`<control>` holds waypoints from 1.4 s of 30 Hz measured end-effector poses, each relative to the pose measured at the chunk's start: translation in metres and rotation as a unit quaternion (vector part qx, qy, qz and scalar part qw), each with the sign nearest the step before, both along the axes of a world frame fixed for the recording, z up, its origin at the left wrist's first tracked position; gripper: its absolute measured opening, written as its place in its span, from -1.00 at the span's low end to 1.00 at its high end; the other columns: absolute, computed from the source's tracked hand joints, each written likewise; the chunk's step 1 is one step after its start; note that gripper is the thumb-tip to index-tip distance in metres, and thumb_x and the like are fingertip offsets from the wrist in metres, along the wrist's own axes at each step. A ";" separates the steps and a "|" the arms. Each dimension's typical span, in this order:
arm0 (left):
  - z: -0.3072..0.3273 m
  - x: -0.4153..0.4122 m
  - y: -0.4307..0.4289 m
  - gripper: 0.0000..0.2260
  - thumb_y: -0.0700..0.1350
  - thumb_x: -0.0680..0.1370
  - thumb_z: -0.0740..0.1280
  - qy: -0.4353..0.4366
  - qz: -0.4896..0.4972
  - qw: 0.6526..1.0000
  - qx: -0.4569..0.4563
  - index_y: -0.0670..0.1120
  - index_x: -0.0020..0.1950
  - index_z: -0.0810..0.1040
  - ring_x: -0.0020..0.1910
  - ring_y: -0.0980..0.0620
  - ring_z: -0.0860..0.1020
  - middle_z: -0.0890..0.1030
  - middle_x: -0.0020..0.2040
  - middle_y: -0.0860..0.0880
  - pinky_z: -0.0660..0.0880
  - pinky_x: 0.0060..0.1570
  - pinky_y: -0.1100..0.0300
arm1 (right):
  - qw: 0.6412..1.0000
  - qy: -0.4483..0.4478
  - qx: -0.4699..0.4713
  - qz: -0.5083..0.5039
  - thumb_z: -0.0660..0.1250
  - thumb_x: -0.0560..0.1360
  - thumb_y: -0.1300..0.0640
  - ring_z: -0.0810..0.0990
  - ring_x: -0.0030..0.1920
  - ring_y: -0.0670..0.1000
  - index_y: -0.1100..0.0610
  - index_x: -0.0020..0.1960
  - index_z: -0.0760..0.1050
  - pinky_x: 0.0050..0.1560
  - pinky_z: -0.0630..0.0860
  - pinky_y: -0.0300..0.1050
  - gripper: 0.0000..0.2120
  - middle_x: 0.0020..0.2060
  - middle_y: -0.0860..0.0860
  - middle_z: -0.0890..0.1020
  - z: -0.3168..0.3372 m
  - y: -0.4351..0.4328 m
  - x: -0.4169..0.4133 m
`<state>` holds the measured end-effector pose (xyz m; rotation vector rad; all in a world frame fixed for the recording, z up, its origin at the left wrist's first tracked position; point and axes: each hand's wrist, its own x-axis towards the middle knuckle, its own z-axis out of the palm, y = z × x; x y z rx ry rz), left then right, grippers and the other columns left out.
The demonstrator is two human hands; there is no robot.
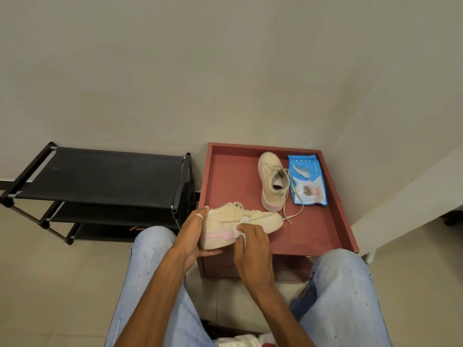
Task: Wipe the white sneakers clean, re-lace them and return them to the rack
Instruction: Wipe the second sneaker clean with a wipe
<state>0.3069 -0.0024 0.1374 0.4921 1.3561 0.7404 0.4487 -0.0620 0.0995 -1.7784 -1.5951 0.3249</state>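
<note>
Head view, rack [100, 176]: black, just left of the desk [233, 176].
Desk: red, keeps other sneaker [270, 181] and wipes pack [307, 181] within reach.
Held sneaker [238, 221]: left hand [193, 236] grips the heel, steadying it over the desk.
Wipe [242, 234]: right hand [253, 244] pinches it against the sneaker's side.

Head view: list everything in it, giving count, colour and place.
held sneaker: 1, cream with pink sole band, over the table's near edge
second sneaker: 1, cream and pink, upright on the table, laces loose
wipe: 1, white, against the held sneaker's side
wipes pack: 1, blue, on the table right of the second sneaker
table: 1, reddish-brown, rimmed, by the wall
shoe rack: 1, black, left of the table
cloths: white and red, bottom edge, count unclear
jeans: light blue, both legs
left grip: 1, holds the held sneaker's heel
right grip: 1, presses the wipe to the held sneaker
</note>
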 end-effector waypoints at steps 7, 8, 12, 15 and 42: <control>0.002 0.004 -0.001 -0.70 0.25 0.56 0.35 0.046 -0.028 0.998 0.043 0.13 0.19 0.52 0.07 -0.12 0.65 0.65 0.12 -0.03 0.68 -0.14 -0.16 | 0.996 -0.036 0.028 0.074 0.16 0.48 0.18 0.51 -0.09 0.00 0.15 0.06 0.56 -0.08 0.40 -0.27 -0.75 -0.07 0.02 0.59 0.018 -0.006 -0.009; 0.001 0.004 0.000 -0.68 0.25 0.53 0.39 0.058 -0.034 0.996 0.054 0.12 0.19 0.52 0.07 -0.10 0.65 0.65 0.12 -0.02 0.68 -0.17 -0.11 | 0.992 -0.047 0.037 0.110 0.19 0.49 0.21 0.49 -0.09 -0.02 0.15 0.06 0.56 -0.09 0.37 -0.29 -0.78 -0.07 0.01 0.58 0.020 -0.009 -0.012; -0.003 0.006 -0.001 -0.67 0.11 0.47 0.53 0.107 -0.038 0.989 0.090 0.10 0.15 0.52 -0.03 0.02 0.65 0.66 0.09 0.02 0.68 -0.12 -0.11 | 0.974 -0.112 0.033 0.193 0.23 0.47 0.22 0.42 -0.09 -0.03 0.13 0.04 0.54 -0.12 0.35 -0.27 -0.81 -0.07 -0.02 0.53 0.016 -0.011 -0.006; -0.005 0.005 0.000 -0.63 0.07 0.45 0.56 0.098 -0.036 0.991 0.078 0.10 0.17 0.52 0.02 -0.06 0.65 0.62 0.13 0.01 0.68 -0.18 -0.19 | 0.978 -0.139 -0.006 0.157 0.32 0.39 0.27 0.44 -0.12 0.02 0.12 -0.08 0.53 -0.19 0.45 -0.13 -0.87 -0.12 -0.01 0.52 0.012 0.004 0.024; -0.013 0.004 0.005 -0.65 0.05 0.47 0.55 0.089 -0.029 0.994 0.062 0.11 0.17 0.52 0.06 -0.14 0.63 0.60 0.16 -0.05 0.67 -0.18 -0.24 | 0.969 -0.209 -0.039 0.127 0.39 0.41 0.25 0.44 -0.10 0.05 0.09 -0.09 0.52 -0.34 0.50 -0.02 -0.88 -0.12 -0.01 0.50 0.007 0.016 0.045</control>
